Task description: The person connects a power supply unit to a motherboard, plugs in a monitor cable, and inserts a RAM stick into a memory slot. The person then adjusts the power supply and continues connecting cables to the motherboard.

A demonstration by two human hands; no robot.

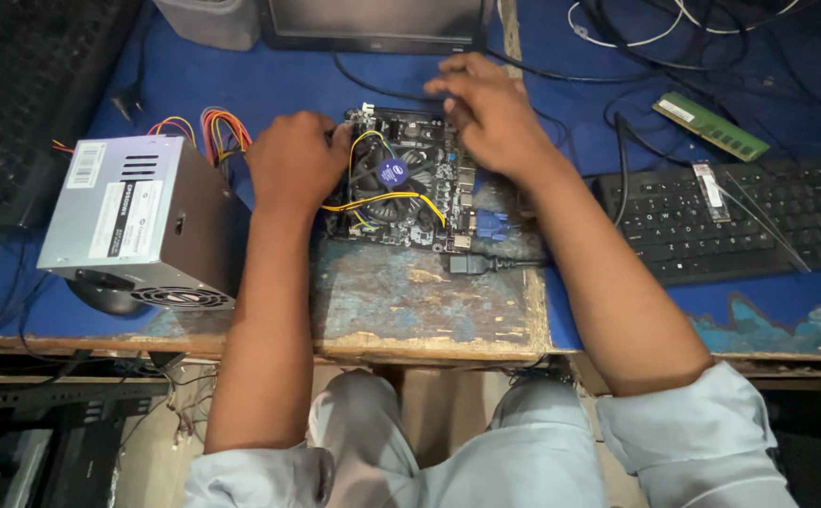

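Observation:
A small black motherboard (426, 202) with a round cooler fan (392, 175) lies on the worn blue bench. Yellow and black wires (384, 198) cross over the fan. My left hand (295, 158) rests curled at the board's left edge, where the wires meet it; what its fingers pinch is hidden. My right hand (488, 111) lies over the board's far right corner, fingers bent down onto it. A black cable plug (471, 264) sticks out of the board's near edge.
A grey power supply box (142, 221) with coloured wires stands at the left. A black keyboard (740, 216) lies at the right, a green memory stick (711, 126) behind it. A monitor base (373, 23) stands at the back. The bench edge (410, 343) runs along the front.

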